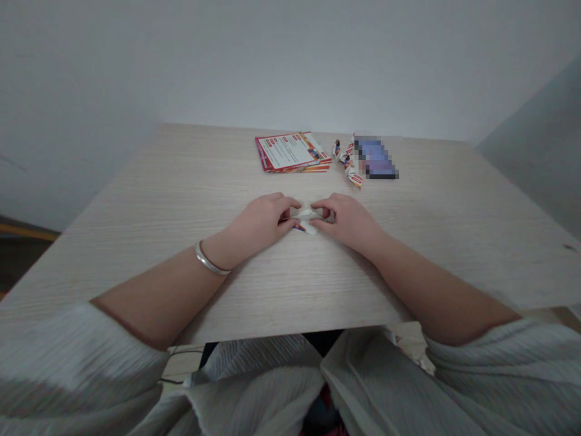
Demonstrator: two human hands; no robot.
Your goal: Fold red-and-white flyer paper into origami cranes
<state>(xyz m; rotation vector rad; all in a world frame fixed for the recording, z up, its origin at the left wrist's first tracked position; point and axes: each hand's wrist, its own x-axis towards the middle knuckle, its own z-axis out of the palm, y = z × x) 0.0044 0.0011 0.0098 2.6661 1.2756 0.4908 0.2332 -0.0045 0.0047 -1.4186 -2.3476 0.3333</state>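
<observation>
1. Pale wood-grain table (290,303) takes up most of the view, near edge just past the person's lap; light ribbed top (254,393) w/ loose sleeves (63,357) at bottom of frame.
2. Forearms (158,293) come in over the table from L & R, bare below the sleeves. Silver bangle (211,261) on L wrist.
3. L hand (270,219): thumb + index pinching L side of a small folded paper piece (309,228).
4. R hand (348,221): similar pinch on R side of same piece, thumb nearer the person, index farther.
5. Folded paper piece sits approx. mid-table, btw the two sets of fingertips. Mostly white, w/ a bit of blue & red print by L thumb. Can't tell if it touches the tabletop; exact folds too small to make out.
6. Beyond hands, slightly R: printed paper strips (348,163), folded/crumpled, white w/ red & multicolour print, in a loose cluster; exact no. unclear.
7. Just R of those: phone-like slab (377,158), pixelated, blue-purple face w/ dark edge, lying flat.
8. L of the strips, nr far edge: stack of printed cards (288,152), slightly fanned; top one white w/ red border & labels, text too small to read.
9. Far end: plain grey-white wall (290,60) behind the table.
</observation>
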